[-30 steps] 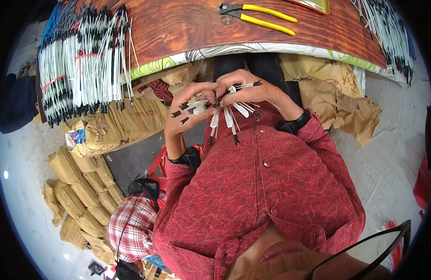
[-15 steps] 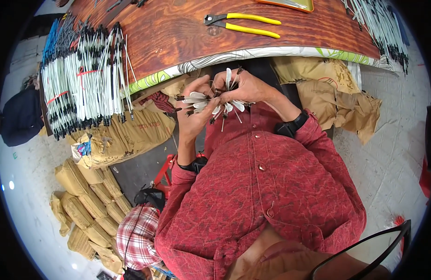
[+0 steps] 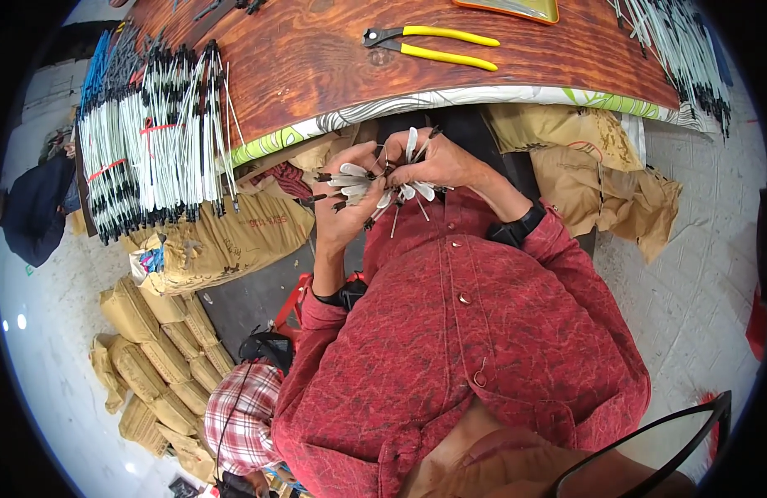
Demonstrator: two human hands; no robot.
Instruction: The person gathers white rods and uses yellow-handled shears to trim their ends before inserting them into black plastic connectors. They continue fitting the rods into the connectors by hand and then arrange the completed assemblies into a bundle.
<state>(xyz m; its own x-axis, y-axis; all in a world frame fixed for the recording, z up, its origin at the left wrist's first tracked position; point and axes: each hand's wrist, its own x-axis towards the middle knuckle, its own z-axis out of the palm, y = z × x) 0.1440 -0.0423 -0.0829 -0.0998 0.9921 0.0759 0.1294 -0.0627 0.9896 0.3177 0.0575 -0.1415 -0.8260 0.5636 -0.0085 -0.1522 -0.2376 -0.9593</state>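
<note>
A bunch of thin pieces with white oval tabs [image 3: 423, 192] and dark tips is held in front of my chest, just below the table's near edge. Its ends fan out between my fingers on several sides. My left hand [image 3: 338, 217] is closed around the bunch from the left. On the other side my right hand [image 3: 451, 162] is closed too, thumb and fingers pinching at the middle of the bunch. One white-tabbed piece [image 3: 412, 143] sticks up by the right fingers. What the fingertips grip at the centre is partly hidden.
Yellow-handled cutting pliers [image 3: 433, 48] lie on the wooden table [image 3: 300, 62]. Bundles of white rods with black ends [image 3: 155, 141] hang over its left edge; more rods [image 3: 682, 58] lie right. Stacked brown sacks [image 3: 155, 353] and a person in a checked shirt [image 3: 244, 415] are lower left.
Both hands stay on the bunch. The fingers of my right hand and the upright white-tabbed piece have shifted slightly. The view has moved a little.
</note>
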